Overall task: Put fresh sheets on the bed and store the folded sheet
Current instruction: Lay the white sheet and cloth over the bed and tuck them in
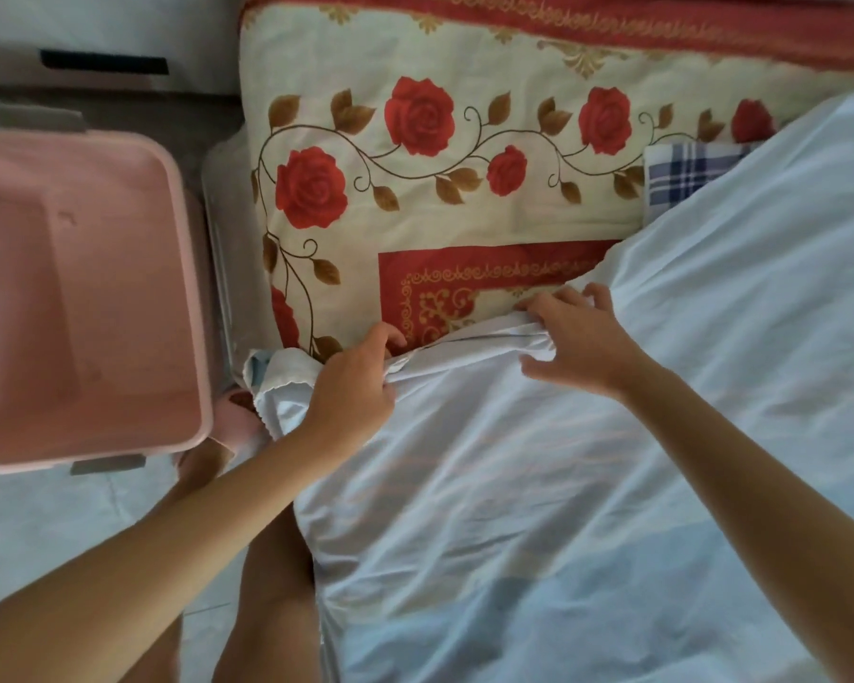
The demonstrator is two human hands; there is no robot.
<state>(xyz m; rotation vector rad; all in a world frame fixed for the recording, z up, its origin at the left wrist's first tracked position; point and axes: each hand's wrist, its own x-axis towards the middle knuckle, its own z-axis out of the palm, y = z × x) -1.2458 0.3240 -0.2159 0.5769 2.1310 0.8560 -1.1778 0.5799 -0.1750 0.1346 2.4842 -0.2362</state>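
White sheet over red roses
The sheet [612, 460] is plain white, perhaps faintly blue; bedspread [430, 214] cream with red roses; tub [85, 288] pink; cloth [686, 177] blue-and-white plaid.

- White sheet [587, 460]: spread over the near and right part of the bed, wrinkled, its upper-left edge bunched into a gather.
- Rose-patterned bedcover [415, 189]: cream with red roses and a red border, lying under the white sheet, exposed at the top and left.
- Left hand [351, 391]: fingers curled into the gathered edge near the bed's corner.
- Right hand [578, 337]: just beside it, fingers curled over the same gather, thumb spread.
- Blue plaid cloth [686, 177]: partly covered by the sheet.
- Pink plastic tub [80, 298]: on the floor [45, 525], left of the bed.
- Pink slipper [240, 421]: between tub and bed.
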